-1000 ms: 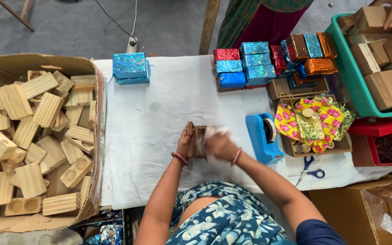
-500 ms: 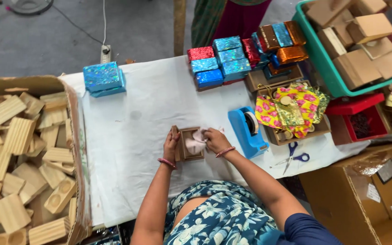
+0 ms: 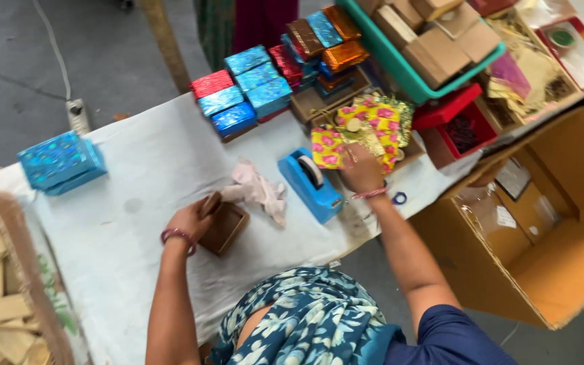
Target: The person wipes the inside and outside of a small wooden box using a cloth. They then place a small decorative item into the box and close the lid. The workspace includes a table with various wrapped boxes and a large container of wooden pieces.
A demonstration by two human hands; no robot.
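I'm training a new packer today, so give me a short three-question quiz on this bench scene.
1. True or false: the left hand holds the small brown box.
2. What is the right hand reaching to? A) scissors B) yellow and pink wrapping sheets C) tape dispenser
3. What lies between the brown box and the tape dispenser?

Key: 1 true; 2 B; 3 a pink cloth.

Open box (image 3: 224, 226) left of cloth (image 3: 258, 189), tape dispenser (image 3: 311, 184) right; wrap sheets (image 3: 363, 128) behind, prob. in tray.
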